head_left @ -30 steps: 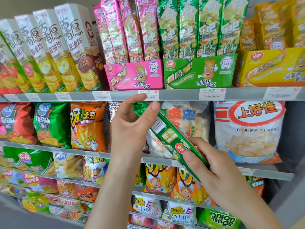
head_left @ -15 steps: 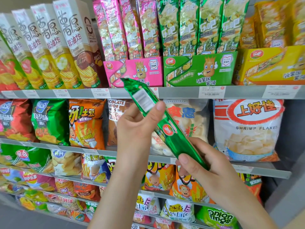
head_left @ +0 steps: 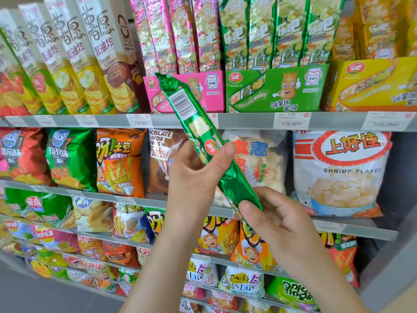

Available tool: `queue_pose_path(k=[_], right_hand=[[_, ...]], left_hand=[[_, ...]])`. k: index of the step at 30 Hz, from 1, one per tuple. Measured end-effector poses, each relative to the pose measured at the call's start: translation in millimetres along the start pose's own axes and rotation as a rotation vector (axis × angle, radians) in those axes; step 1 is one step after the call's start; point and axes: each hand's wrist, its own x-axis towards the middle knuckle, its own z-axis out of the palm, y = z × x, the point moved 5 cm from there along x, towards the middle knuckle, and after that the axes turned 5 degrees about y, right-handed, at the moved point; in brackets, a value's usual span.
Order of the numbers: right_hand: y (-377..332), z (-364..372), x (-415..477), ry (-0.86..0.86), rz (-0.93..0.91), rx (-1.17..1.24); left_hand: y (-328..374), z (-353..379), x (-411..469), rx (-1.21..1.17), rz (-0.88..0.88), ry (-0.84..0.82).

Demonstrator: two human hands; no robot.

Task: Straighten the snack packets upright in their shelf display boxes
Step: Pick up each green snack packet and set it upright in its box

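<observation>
A long green foil snack packet (head_left: pixel 191 118) slants in front of the shelves, its top end up left over the pink display box (head_left: pixel 209 98), barcode side facing me. My left hand (head_left: pixel 194 175) grips its middle, thumb across the front. My right hand (head_left: pixel 270 224) pinches its lower end. On the top shelf the green display box (head_left: pixel 275 89) holds several upright green packets (head_left: pixel 282 32). The pink box holds several pink packets (head_left: pixel 180 35) that lean slightly left.
A yellow display box (head_left: pixel 370 84) with yellow packets stands at the top right. Tall chip cartons (head_left: pixel 94 57) lean at the top left. Chip bags fill the lower shelves, among them a big white shrimp flakes bag (head_left: pixel 338 172). Price rails (head_left: pixel 248 120) front each shelf.
Both hands have raised the green packet. Its top end has risen from under the shelf rail to in front of the pink box, and it now stands steeper.
</observation>
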Motion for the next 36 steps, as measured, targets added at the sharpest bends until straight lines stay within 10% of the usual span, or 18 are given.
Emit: queue_pose_path(k=[15, 23, 36], right_hand=[[-3, -7, -3, 0.077, -0.099, 0.181], [-21, -13, -15, 0.39, -0.674, -0.621], [-19, -15, -4, 0.219, -0.233, -0.152]], left_hand=[[-12, -7, -8, -0.273, -0.118, -0.079], [-12, -2, -10, 0.138, -0.086, -0.133], [-5, -11, 0, -0.067, -0.103, -0.213]])
